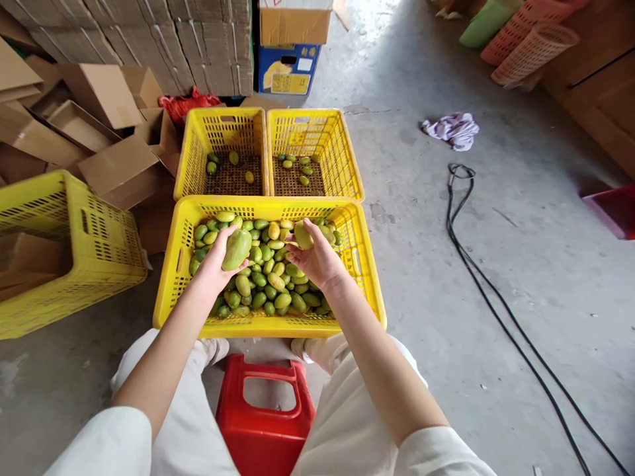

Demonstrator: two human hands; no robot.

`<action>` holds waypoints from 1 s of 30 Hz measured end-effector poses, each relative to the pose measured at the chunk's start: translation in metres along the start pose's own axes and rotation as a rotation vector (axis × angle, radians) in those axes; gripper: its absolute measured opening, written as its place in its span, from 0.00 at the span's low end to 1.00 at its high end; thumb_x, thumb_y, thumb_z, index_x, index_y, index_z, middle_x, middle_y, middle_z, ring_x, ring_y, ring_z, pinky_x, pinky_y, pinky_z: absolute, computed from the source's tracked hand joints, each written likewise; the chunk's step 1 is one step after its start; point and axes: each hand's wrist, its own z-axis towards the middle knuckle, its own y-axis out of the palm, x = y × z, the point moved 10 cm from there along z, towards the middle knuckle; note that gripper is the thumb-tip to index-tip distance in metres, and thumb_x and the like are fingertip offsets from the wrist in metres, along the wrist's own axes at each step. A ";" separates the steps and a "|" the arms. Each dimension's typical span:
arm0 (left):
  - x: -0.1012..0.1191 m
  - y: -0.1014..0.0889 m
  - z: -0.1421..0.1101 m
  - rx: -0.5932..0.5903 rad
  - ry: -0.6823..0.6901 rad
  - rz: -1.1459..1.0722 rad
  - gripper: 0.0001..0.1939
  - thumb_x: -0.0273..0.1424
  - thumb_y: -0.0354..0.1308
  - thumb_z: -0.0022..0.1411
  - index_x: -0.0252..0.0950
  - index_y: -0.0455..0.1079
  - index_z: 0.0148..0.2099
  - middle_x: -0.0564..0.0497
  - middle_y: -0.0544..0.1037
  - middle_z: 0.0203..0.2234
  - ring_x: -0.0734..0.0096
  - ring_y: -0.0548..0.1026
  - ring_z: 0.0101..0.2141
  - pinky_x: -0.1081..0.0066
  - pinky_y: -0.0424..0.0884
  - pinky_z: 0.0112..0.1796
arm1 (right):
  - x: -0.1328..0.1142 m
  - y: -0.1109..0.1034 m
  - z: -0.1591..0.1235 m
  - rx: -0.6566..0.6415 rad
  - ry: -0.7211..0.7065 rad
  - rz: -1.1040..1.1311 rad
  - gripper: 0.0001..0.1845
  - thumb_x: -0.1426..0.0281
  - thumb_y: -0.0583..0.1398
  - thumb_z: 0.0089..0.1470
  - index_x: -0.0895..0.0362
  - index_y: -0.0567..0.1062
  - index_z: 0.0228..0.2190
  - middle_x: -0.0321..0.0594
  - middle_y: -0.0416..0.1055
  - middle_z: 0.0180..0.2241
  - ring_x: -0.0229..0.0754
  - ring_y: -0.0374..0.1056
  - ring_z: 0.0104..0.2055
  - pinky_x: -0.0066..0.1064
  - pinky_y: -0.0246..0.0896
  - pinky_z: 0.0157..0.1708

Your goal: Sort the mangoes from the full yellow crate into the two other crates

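Observation:
My left hand (218,256) is closed on a large green mango (237,250), held above the left part of the near yellow crate (270,324). On the right, my right hand (317,256) grips a yellowish-green mango (303,235), partly covered by the fingers. Many small green and yellow mangoes (276,282) fill the near crate below both hands. Behind it stand two more yellow crates side by side. The back left crate (223,118) has a few mangoes (233,157) on its floor, and the back right crate (350,158) has several.
A red plastic stool (265,423) stands between my legs. To the left are another yellow crate (99,244) and a heap of cardboard boxes (119,165). A black cable (476,268), a crumpled cloth (452,130) and a red container (612,210) lie right.

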 end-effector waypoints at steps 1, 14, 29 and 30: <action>-0.001 0.001 0.000 -0.011 -0.019 0.000 0.16 0.42 0.63 0.73 0.36 0.78 0.36 0.50 0.78 0.25 0.74 0.74 0.22 0.79 0.70 0.21 | -0.001 0.000 0.000 -0.001 -0.012 -0.015 0.20 0.50 0.72 0.63 0.51 0.74 0.33 0.31 0.77 0.28 0.38 0.70 0.29 0.26 0.63 0.30; -0.009 0.011 -0.010 -0.032 -0.187 -0.074 0.24 0.44 0.45 0.82 0.35 0.75 0.42 0.47 0.77 0.22 0.71 0.74 0.18 0.77 0.73 0.19 | 0.005 -0.003 0.008 -0.011 0.018 -0.024 0.17 0.59 0.57 0.75 0.54 0.81 0.38 0.40 0.78 0.29 0.40 0.67 0.28 0.28 0.68 0.27; -0.003 0.012 -0.006 -0.100 -0.028 -0.024 0.03 0.27 0.66 0.71 0.34 0.78 0.41 0.48 0.82 0.33 0.69 0.80 0.29 0.68 0.85 0.34 | -0.008 0.010 0.002 -0.091 -0.106 -0.038 0.26 0.56 0.82 0.45 0.54 0.76 0.33 0.30 0.72 0.29 0.31 0.62 0.25 0.23 0.58 0.21; -0.003 0.012 -0.005 -0.110 -0.015 -0.015 0.02 0.26 0.67 0.70 0.34 0.78 0.41 0.48 0.82 0.33 0.69 0.80 0.29 0.67 0.86 0.35 | -0.008 0.010 0.002 -0.092 -0.113 -0.059 0.26 0.59 0.83 0.43 0.54 0.77 0.33 0.30 0.72 0.30 0.31 0.63 0.25 0.23 0.58 0.21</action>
